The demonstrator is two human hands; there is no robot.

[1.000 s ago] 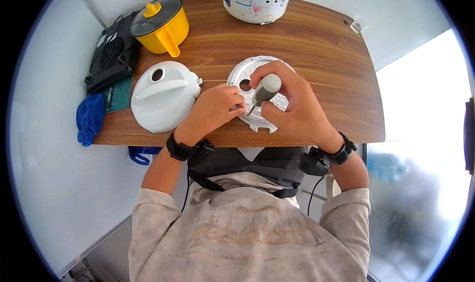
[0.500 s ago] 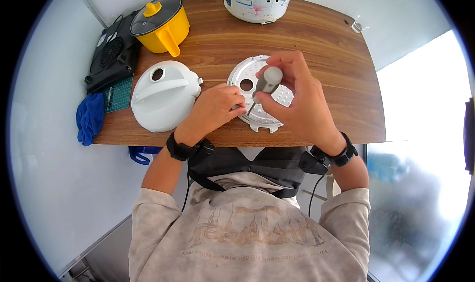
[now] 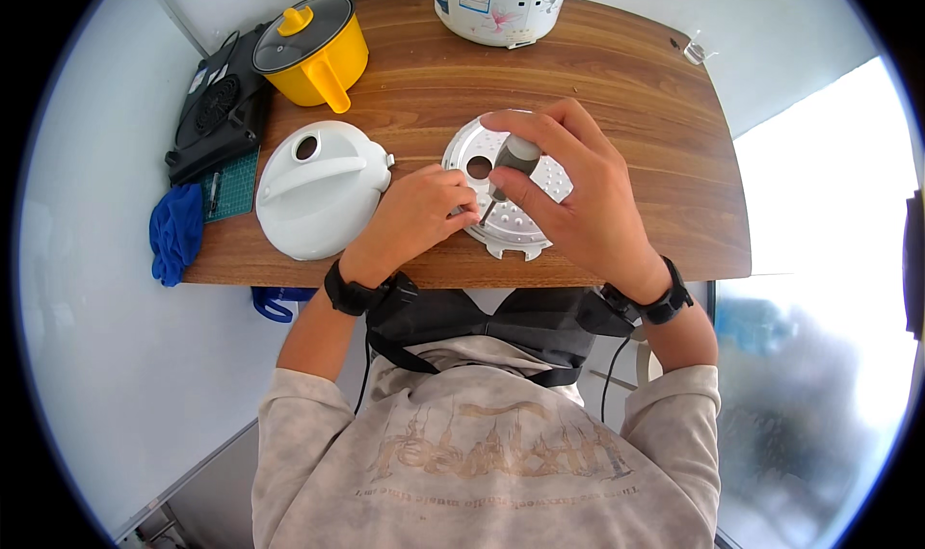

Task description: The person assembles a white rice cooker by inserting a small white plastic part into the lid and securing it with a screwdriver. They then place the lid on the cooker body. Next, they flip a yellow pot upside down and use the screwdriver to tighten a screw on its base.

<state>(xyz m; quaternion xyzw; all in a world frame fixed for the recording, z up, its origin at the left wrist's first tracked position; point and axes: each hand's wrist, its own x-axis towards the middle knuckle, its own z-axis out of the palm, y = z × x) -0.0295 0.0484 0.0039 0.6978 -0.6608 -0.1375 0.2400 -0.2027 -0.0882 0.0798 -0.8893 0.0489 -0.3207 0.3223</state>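
A round silvery inner lid plate, with a round hole and raised dots, lies near the table's front edge. My left hand is closed at its left rim, fingertips curled close beside the screwdriver's tip; what lies beneath them is hidden. In my right hand is a screwdriver with a grey handle, held steeply, thumb and fingers round the handle. Its thin shaft reaches down to the plate's lower left edge. A white domed lid with a moulded handle and a round hole rests left of my left hand.
Far left stand a yellow pot with a glass lid and a black appliance with a fan grille. A green cutting mat and a blue cloth lie below them. A white cooker body stands at the back of the wooden table.
My right hand's fingers have shifted round the screwdriver's handle, the index finger now stretching further left across its top. The handle has tilted slightly. My left hand stays in place.
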